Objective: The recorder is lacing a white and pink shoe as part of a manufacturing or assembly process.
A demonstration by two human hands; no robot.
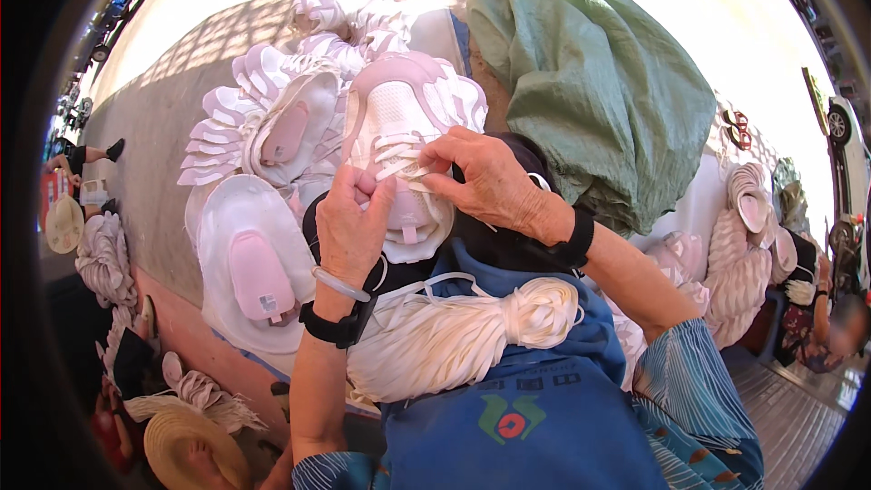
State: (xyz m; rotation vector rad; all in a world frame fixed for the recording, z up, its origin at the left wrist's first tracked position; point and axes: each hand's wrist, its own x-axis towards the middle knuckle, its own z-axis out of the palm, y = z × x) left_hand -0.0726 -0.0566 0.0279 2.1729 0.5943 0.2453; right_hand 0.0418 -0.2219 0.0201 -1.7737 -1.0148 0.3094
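Observation:
A pink and white shoe upper (386, 109) lies over my lap, with its toe pointing away from me and its heel loop near me. A flat white shoelace (397, 154) criss-crosses its eyelets. My left hand (349, 231) is closed at the left side of the lacing, thumb and forefinger pinched at the lace. From the right, my right hand (494, 183) is closed too, pinching the lace over the tongue. Close below, a thick hank of white shoelaces (435, 336) rests on my blue apron (535, 408). What the curled lower fingers touch is hidden.
A fanned pile of pink and white uppers (227, 118) is at the left, beside a pale upper with a pink insole (240, 254). A green cloth sack (590, 82) bulges at the far right. Other people sit at both sides, one under a straw hat (195, 445).

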